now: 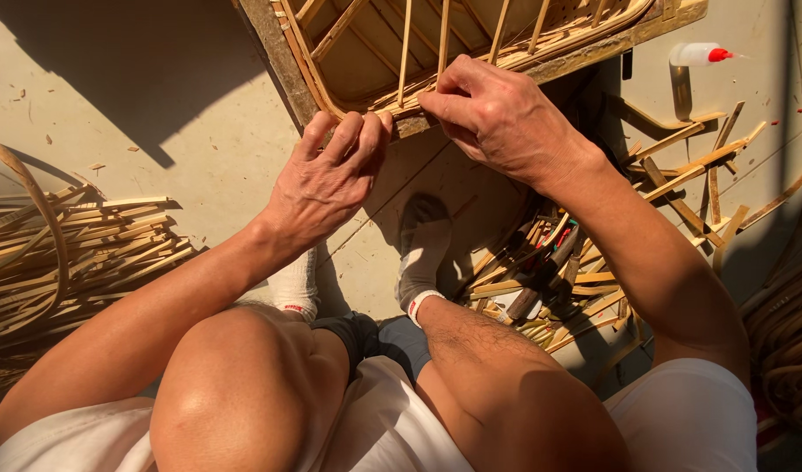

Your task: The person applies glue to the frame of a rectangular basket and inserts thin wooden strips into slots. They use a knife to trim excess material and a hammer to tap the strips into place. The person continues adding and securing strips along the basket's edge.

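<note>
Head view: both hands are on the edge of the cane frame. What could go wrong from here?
1. The thin strip under the right hand might splinter or snap where the fingers pinch it against the frame.
2. The left hand grips the frame rim; its raw edge could nick the fingers.
3. Loose offcuts lie close beside the socked feet, so one may be stepped on.

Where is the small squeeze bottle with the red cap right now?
In the head view the squeeze bottle lies on its side on the floor at the upper right, just right of the woven cane frame and above the scattered wood strips.
</note>
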